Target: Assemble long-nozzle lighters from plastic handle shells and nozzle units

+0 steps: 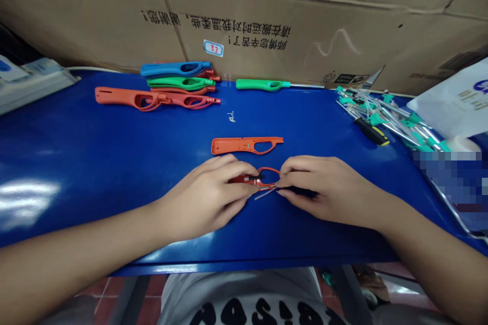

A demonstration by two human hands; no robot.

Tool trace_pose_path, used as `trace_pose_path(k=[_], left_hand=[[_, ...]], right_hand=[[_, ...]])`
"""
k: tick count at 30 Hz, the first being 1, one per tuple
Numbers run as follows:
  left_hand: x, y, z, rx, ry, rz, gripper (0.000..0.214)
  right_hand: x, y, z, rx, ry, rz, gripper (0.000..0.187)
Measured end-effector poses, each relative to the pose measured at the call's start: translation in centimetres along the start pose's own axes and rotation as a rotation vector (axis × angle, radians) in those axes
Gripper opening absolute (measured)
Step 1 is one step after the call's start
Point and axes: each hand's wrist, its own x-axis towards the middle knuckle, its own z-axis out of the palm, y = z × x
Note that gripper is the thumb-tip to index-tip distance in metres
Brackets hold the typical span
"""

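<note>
My left hand [213,190] is closed around the handle end of an orange lighter half-shell [270,169], low over the blue table. Thumb and fingers of my right hand [318,183] pinch at the shell's other end, where a thin clear tube [264,194] pokes out. A small black part and a thin wire or metal piece lie in the shell between my hands; my fingers partly hide them. Just beyond, another orange half-shell [232,145] rests on the table with its hollow inside facing up.
At the back left lie stacked lighter shells, blue [168,69], green [171,83] and orange [118,96]. An assembled green lighter [259,84] lies by the cardboard box [229,0]. Metal tubes with green parts [396,117] and a black-yellow screwdriver [372,132] are at right.
</note>
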Motion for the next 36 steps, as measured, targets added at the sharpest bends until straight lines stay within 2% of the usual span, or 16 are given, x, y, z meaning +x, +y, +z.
trace_pose_path(k=[12,17,20,23,26,29,33,36], left_hand=[[-0.4,-0.2,0.4,-0.090,0.058,-0.030,0.026],[-0.2,0.0,0.5,-0.188,0.078,-0.112,0.025],[0.0,0.2,0.4,-0.220,0.055,-0.156,0.025],[0.1,0.3,0.3,-0.206,0.035,-0.143,0.026],[-0.1,0.1,0.2,-0.169,0.047,-0.104,0.027],[-0.2,-0.1,0.1,-0.125,0.065,-0.066,0.026],[-0.2,-0.2,0.0,-0.103,0.091,-0.043,0.022],[-0.3,-0.3,0.0,-0.107,0.091,-0.048,0.020]], right_hand=[[-0.1,0.1,0.0,-0.010,0.010,-0.023,0.018],[-0.1,-0.1,-0.2,-0.006,-0.003,0.001,0.019],[-0.1,-0.2,-0.4,0.019,-0.018,0.023,0.020],[0.0,-0.1,-0.3,0.050,-0.024,0.030,0.020],[0.1,0.2,-0.3,0.075,0.103,0.005,0.016],[0.3,1.4,-0.9,-0.020,0.372,0.040,0.012],[-0.5,5.0,-3.4,-0.254,0.715,0.288,0.028],[-2.1,9.0,-5.5,-0.427,0.784,0.573,0.013]])
